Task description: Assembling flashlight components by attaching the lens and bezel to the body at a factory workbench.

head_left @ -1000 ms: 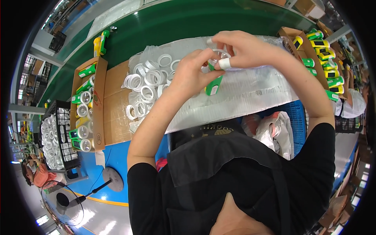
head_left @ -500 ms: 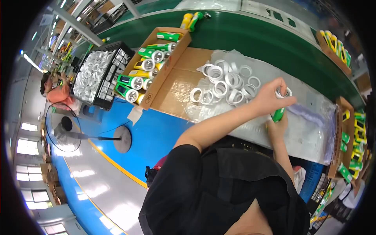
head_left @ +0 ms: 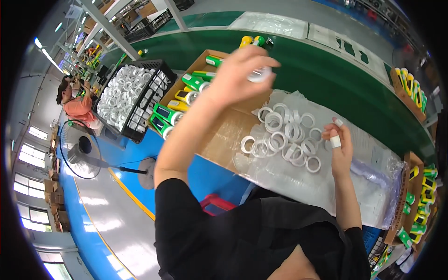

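My left hand is raised over the far end of an open carton, its fingers closed around a flashlight. Only the round white head of that flashlight shows; my hand hides the body. Several green and yellow flashlights with white heads lie in the carton. My right hand hovers at the right edge of a loose heap of white rings, fingers apart and half curled, with nothing visible in them. White tape wraps two of its fingertips. Under the rings lies clear plastic sheeting on the worktop.
A black crate full of white rings stands left of the carton. Another carton of flashlights sits at the right. A green conveyor runs along the far side. On the floor stands a fan; a person sits beyond it.
My left hand has moved from the right side up and left to the carton with the flashlight. My right hand has let go of it and moved up beside the rings. The view has shifted.
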Action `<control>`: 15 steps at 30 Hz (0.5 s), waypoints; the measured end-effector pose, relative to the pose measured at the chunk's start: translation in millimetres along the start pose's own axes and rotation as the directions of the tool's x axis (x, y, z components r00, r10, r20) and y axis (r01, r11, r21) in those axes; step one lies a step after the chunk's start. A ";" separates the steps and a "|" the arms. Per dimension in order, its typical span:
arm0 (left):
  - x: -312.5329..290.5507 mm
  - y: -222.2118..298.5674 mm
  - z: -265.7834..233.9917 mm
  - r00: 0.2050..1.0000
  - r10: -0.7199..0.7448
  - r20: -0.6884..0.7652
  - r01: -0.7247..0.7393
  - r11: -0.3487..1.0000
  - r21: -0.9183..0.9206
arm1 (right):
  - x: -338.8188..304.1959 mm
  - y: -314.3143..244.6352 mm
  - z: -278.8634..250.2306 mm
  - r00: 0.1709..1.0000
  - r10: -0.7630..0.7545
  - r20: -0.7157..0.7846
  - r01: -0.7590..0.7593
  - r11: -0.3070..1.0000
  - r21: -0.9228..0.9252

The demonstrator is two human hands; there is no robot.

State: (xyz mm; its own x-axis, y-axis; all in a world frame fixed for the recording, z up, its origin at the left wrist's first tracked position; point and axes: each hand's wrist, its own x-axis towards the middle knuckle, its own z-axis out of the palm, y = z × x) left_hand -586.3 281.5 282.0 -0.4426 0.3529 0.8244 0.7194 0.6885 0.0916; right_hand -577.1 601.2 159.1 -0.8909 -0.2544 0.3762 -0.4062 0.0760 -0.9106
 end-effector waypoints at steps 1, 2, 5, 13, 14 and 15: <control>-13.2 -37.3 -8.1 0.999 0.018 0.051 -0.024 0.993 0.117 | -1.3 2.6 -1.0 0.995 0.099 -0.014 -0.096 0.981 0.170; -27.6 -69.2 -17.5 0.987 0.004 0.158 -0.034 0.982 0.188 | -1.7 7.7 0.2 0.999 0.048 0.010 -0.049 0.992 0.114; -75.0 -128.5 -32.9 0.869 -0.272 0.412 0.166 0.947 0.277 | -1.0 13.9 3.6 0.990 0.140 -0.012 -0.139 0.988 0.070; -102.1 -245.8 6.5 0.593 -0.552 0.586 0.464 0.829 0.311 | 8.3 22.0 1.4 0.979 0.177 -0.097 -0.161 0.974 0.157; -97.1 -246.7 19.1 0.444 -0.619 0.648 0.395 0.784 0.478 | 9.9 22.3 2.5 0.978 0.175 -0.109 -0.160 0.977 0.139; -92.8 -246.4 29.9 0.285 -0.687 0.668 0.289 0.726 0.624 | 10.5 23.4 3.5 0.976 0.181 -0.119 -0.165 0.977 0.133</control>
State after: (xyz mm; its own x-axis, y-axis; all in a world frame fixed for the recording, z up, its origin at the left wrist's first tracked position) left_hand -738.5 98.0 166.2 -0.9783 0.0508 -0.2011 0.0606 0.9972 -0.0433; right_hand -595.1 596.9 141.1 -0.9674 -0.1204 0.2230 -0.2232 -0.0120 -0.9747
